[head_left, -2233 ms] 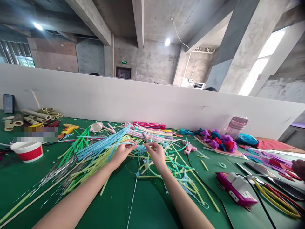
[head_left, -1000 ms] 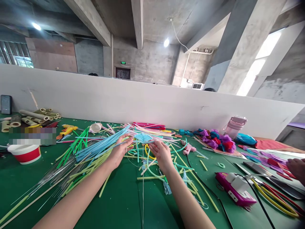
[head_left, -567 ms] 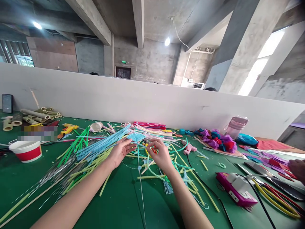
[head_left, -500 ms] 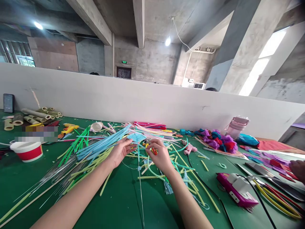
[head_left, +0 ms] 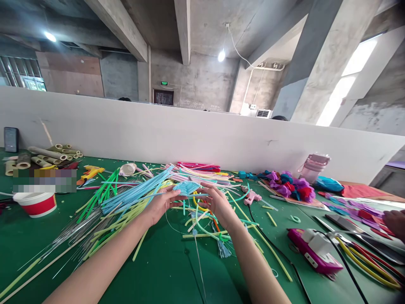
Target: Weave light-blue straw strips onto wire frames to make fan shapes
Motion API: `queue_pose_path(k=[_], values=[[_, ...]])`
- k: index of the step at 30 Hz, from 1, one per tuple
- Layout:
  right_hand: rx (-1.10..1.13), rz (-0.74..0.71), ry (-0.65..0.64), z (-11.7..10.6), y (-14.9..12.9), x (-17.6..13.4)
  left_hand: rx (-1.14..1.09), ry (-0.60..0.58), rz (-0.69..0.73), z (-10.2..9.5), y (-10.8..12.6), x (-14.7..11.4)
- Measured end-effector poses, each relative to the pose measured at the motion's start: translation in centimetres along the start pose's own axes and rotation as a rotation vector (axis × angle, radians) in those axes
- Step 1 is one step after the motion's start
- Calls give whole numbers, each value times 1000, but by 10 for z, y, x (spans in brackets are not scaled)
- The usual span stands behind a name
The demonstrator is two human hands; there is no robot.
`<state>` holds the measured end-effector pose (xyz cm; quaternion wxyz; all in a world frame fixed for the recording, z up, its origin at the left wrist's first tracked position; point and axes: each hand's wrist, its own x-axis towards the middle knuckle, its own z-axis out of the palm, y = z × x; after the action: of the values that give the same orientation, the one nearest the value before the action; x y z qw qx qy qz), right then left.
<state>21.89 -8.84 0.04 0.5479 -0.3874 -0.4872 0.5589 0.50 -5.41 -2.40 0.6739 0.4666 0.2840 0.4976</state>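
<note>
My left hand pinches the left side of a small light-blue flat craft piece, above the middle of the table. At the piece's right side, the fingers of my right hand are closed on its thin blue edge. A thin cord with a small pale-blue bead hangs below the piece. Just behind and left lies a bundle of light-blue chenille stems. Yellow-green stems are strewn around, and a blue tassel lies near my right wrist.
A pink glue gun and a magenta power strip with cables lie to the right, beside scissors. On the left stand a red-and-white paper cup and bamboo pieces. Another person's hand shows at the right edge.
The blue piece has moved slightly right and turned to show more of its face. My right hand has shifted right, and the hanging cord has swung right.
</note>
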Motion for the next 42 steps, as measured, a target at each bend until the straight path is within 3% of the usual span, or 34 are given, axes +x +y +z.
queue_pose_path(k=[3, 7, 9, 14, 16, 18, 21, 25, 29, 32, 39, 42], values=[[55, 124, -102, 1, 3, 0, 98, -77, 11, 3, -1, -3], [37, 101, -19, -1, 7, 4, 143, -130, -8, 4, 2, -5], [78, 62, 65, -3, 7, 7, 114, -37, 35, 2, 6, -3], [239, 15, 267, -13, 5, 11, 56, 414, 249, -10, 16, 2], [274, 3, 314, -16, 6, 13, 99, 506, 288, -13, 17, 3], [312, -33, 361, -19, 7, 14, 155, 480, 327, -13, 16, 2], [377, -119, 447, -23, 8, 16, 210, 322, 366, -9, 15, -3], [414, -145, 523, -29, 7, 18, 363, 81, 245, -3, 19, -8], [390, -62, 485, -29, 8, 19, 452, -32, 160, 0, 17, -9], [341, 27, 389, -21, 13, 17, 504, -34, 211, 2, 14, -8], [286, 138, 230, 3, 20, 12, 845, 146, 512, -4, 14, -4], [304, 142, 208, 3, 19, 12, 882, 166, 461, -7, 11, -3]])
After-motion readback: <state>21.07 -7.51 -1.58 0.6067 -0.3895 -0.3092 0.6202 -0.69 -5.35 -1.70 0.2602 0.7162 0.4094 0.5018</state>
